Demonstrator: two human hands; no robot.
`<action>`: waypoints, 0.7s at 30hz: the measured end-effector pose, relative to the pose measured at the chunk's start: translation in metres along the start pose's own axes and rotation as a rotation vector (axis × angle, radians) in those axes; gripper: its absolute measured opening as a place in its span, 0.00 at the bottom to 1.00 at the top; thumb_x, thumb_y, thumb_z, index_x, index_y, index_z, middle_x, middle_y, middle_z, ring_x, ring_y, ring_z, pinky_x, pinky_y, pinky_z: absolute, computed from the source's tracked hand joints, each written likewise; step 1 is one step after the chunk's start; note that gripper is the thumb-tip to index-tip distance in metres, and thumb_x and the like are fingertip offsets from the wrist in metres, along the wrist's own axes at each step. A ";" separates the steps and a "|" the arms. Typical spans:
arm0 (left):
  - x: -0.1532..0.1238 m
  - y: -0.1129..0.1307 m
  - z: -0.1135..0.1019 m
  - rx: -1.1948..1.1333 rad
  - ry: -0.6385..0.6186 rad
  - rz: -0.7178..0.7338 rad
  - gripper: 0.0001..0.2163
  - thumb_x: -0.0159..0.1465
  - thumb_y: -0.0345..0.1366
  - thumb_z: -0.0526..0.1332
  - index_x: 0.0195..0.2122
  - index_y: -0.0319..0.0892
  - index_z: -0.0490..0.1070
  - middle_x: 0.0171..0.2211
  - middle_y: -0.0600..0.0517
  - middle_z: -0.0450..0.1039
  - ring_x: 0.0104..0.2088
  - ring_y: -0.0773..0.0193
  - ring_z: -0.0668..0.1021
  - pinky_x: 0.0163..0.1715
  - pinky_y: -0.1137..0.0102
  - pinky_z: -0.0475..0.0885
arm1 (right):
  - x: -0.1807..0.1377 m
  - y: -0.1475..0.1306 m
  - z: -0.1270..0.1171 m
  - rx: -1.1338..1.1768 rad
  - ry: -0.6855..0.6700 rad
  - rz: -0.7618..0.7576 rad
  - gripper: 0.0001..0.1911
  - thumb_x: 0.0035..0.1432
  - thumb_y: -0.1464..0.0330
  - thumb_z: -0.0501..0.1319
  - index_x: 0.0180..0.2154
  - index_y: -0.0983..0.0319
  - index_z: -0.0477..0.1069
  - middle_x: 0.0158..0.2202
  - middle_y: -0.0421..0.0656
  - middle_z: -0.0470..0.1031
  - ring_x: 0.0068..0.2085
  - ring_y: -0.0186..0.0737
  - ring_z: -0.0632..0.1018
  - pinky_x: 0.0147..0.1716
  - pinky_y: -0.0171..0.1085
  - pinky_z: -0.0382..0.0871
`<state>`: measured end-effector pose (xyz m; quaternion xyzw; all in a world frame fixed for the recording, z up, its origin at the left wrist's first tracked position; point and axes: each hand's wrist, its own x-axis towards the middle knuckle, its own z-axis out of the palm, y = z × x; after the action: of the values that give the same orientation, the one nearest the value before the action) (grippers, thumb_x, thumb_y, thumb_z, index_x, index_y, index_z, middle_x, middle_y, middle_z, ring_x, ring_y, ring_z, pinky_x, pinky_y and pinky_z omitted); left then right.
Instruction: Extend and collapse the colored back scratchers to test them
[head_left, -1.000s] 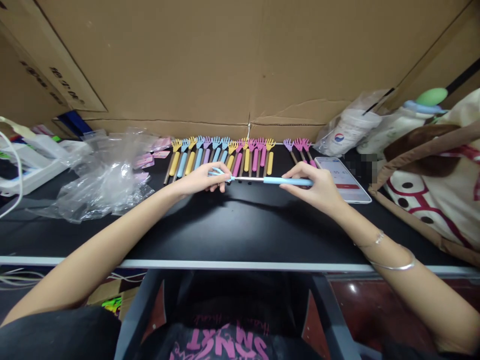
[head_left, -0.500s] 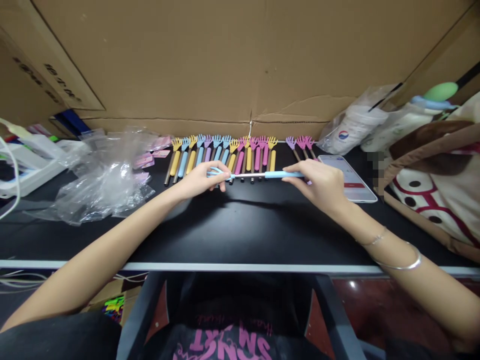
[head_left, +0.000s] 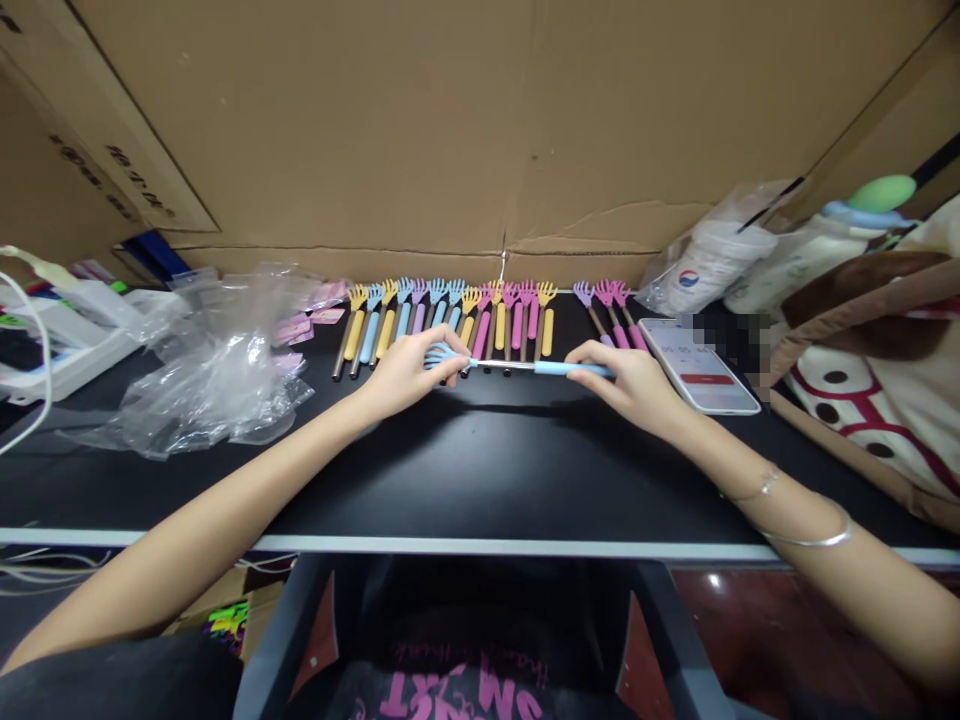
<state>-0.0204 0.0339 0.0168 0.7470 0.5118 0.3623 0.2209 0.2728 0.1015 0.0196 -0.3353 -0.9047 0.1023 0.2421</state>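
A light-blue back scratcher (head_left: 551, 368) with a metal rod is held level between both hands above the black table. My left hand (head_left: 412, 375) is closed around its claw-shaped head, fingers partly covering it. My right hand (head_left: 619, 380) pinches the blue sleeve handle at the other end. Behind them, a row of several back scratchers (head_left: 517, 325) in yellow, blue, purple and pink lies with the claws toward the cardboard. A smaller group of purple and pink back scratchers (head_left: 616, 315) lies behind my right hand.
Crumpled clear plastic bags (head_left: 232, 370) lie on the left, beside pink cards (head_left: 300, 325) and a white rack (head_left: 82, 340). To the right are a phone (head_left: 705, 370), a bagged cup (head_left: 712, 265) and a cloth bag (head_left: 870, 390). A cardboard wall (head_left: 450, 130) stands behind the table (head_left: 480, 470).
The left hand has turned, with its fingers closer around the claw head. Both hands still hold the blue back scratcher, and the view has shifted slightly.
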 end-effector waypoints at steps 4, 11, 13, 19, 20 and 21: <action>-0.004 -0.001 0.001 0.111 0.025 0.013 0.09 0.64 0.42 0.57 0.36 0.41 0.69 0.23 0.56 0.75 0.26 0.67 0.75 0.33 0.73 0.64 | -0.004 0.001 0.007 0.057 -0.055 0.021 0.16 0.62 0.56 0.52 0.37 0.61 0.70 0.31 0.42 0.76 0.29 0.36 0.73 0.30 0.34 0.60; -0.007 -0.006 0.003 0.288 0.133 0.139 0.08 0.65 0.42 0.58 0.37 0.43 0.70 0.23 0.58 0.76 0.23 0.68 0.76 0.27 0.76 0.62 | -0.003 0.000 0.009 0.126 -0.110 0.029 0.17 0.63 0.57 0.49 0.35 0.61 0.69 0.29 0.42 0.74 0.29 0.37 0.73 0.31 0.35 0.61; -0.008 -0.009 0.005 0.300 0.154 0.174 0.09 0.65 0.43 0.58 0.37 0.43 0.70 0.23 0.58 0.76 0.23 0.68 0.76 0.27 0.76 0.63 | -0.003 -0.001 0.009 0.148 -0.110 0.034 0.16 0.62 0.57 0.50 0.34 0.61 0.69 0.29 0.42 0.73 0.28 0.36 0.72 0.31 0.35 0.61; -0.007 -0.009 0.013 0.060 0.154 0.101 0.07 0.64 0.39 0.59 0.36 0.41 0.69 0.22 0.56 0.74 0.24 0.69 0.75 0.30 0.76 0.66 | -0.003 -0.006 0.010 0.339 -0.044 0.141 0.15 0.59 0.56 0.56 0.34 0.62 0.68 0.23 0.38 0.69 0.25 0.33 0.69 0.28 0.33 0.60; -0.006 -0.009 0.014 0.002 0.131 0.072 0.07 0.64 0.39 0.59 0.36 0.41 0.68 0.22 0.56 0.73 0.23 0.70 0.74 0.30 0.76 0.66 | -0.003 -0.006 0.010 0.398 -0.044 0.169 0.15 0.58 0.56 0.57 0.34 0.62 0.67 0.21 0.37 0.68 0.23 0.32 0.69 0.27 0.33 0.60; -0.005 -0.008 0.014 -0.052 0.096 0.043 0.06 0.64 0.39 0.59 0.36 0.41 0.68 0.22 0.56 0.73 0.23 0.70 0.74 0.29 0.77 0.66 | -0.002 -0.006 0.010 0.457 -0.052 0.195 0.16 0.58 0.55 0.58 0.35 0.62 0.67 0.19 0.37 0.68 0.22 0.32 0.68 0.26 0.33 0.60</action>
<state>-0.0159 0.0331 0.0005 0.7338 0.4959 0.4155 0.2074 0.2660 0.0951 0.0123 -0.3550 -0.8273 0.3356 0.2774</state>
